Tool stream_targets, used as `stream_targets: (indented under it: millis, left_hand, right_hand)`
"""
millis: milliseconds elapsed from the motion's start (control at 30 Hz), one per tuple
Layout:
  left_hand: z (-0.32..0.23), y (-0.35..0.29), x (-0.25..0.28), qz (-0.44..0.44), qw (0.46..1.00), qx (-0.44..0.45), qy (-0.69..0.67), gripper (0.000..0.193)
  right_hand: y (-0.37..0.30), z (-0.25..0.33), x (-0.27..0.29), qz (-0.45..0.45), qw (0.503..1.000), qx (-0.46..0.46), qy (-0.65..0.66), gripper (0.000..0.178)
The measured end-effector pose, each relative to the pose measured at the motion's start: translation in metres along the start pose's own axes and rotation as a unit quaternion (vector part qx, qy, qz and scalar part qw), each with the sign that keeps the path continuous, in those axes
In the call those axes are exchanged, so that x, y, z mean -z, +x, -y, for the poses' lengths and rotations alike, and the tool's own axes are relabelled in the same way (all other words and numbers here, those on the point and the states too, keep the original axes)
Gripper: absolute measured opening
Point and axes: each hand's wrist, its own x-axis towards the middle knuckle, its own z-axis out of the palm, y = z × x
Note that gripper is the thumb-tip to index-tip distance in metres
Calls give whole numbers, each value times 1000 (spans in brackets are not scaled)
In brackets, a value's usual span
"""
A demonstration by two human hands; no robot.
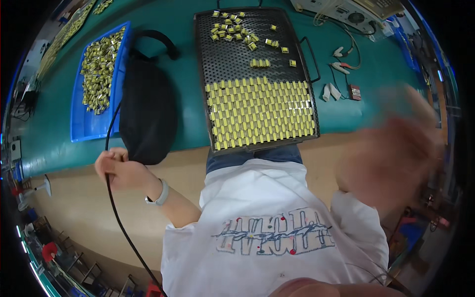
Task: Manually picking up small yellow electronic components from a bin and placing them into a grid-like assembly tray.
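Observation:
My left hand [118, 171] is closed at the table's front edge, its fingers curled around a thin black cable [120, 222]. The cable runs up beside a black cloth bag [148, 109] and down toward the lower edge. My right hand [396, 148] is raised at the right and smeared by motion, so its fingers cannot be made out. Between my hands lies a dark perforated metal tray [227, 59]. Its near half carries tight rows of small yellow-wrapped parts [260, 114] that look like transformers; loose ones [237, 29] lie scattered at its far end.
A blue bin [91, 129] full of similar parts stands at the left on the green table [54, 133]. Right of the tray are clip leads [341, 67] and a small red block [355, 92]. A bench instrument [354, 15] stands at the back right.

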Motion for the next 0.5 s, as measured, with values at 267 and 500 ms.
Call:
stream_targets:
  millis: [267,500]
  left_hand:
    - [-76,51,23,-35,973,-113,-200,50]
    - [-127,110,42,23,924,-189,-333,41]
  right_hand:
    - [-26,-63,-183,263,958,-109,42,73]
    - [78,-102,-210,397,910,1,125,55]
